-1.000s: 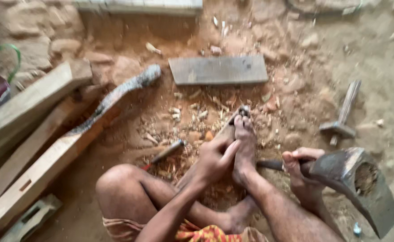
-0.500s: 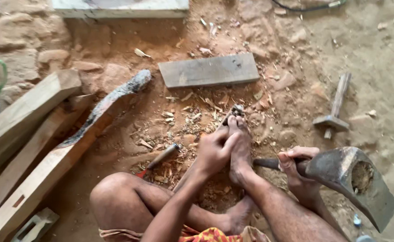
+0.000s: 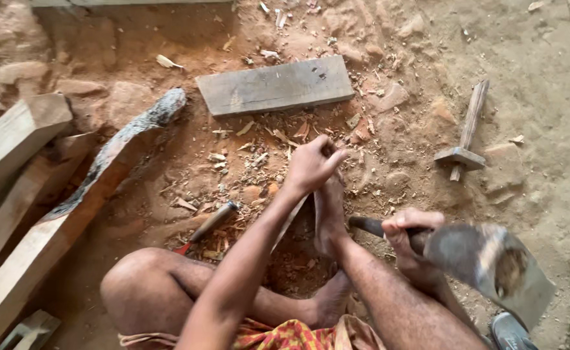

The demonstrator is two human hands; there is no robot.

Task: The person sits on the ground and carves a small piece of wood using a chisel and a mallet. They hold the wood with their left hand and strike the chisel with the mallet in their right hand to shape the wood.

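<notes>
Left hand (image 3: 311, 167) has shifted slightly up, fingers closed around the top of a thin wood strip (image 3: 292, 220) propped by the foot (image 3: 329, 217), right hand (image 3: 407, 234) still fisted on the raised adze (image 3: 486, 262), so chopping looks imminent.

Bare reddish dirt ground (image 3: 531, 84), strewn with wood chips (image 3: 259, 155). Flat grey plank (image 3: 275, 84) at the far edge, wooden mallet (image 3: 463, 139) right, stacked beams (image 3: 19, 194) left.

grey plank (image 3: 275, 85), reddish dirt floor (image 3: 388, 116), orange patterned cloth (image 3: 278, 336)
</notes>
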